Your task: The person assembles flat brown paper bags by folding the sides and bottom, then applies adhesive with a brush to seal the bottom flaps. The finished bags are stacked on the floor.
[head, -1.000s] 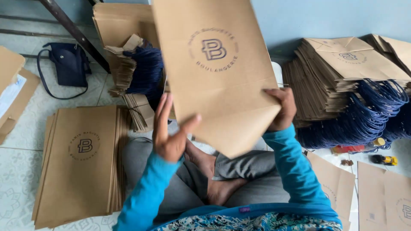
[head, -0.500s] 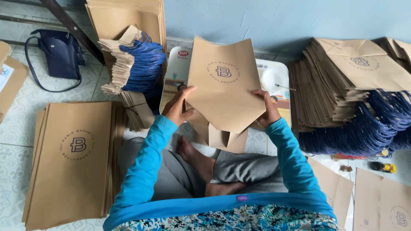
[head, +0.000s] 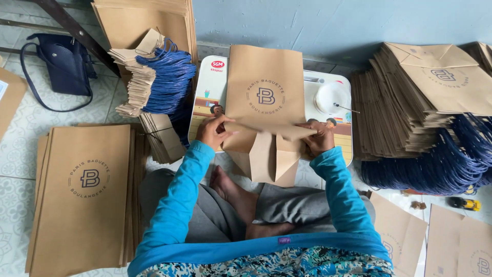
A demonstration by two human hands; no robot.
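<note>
On the small white tabletop point(head: 328, 77), left hand point(head: 214, 132) and right hand point(head: 319, 137) each pinch the brown paper bag point(head: 265, 97), apparently along its bottom fold.

Just one view here: the scene is looked down on steeply from head height, close in, facing the small white table point(head: 328, 92) and blue wall point(head: 348, 25) beyond.

Even soft daylight, faint shadows, sharp, slight wide-angle distortion.
</note>
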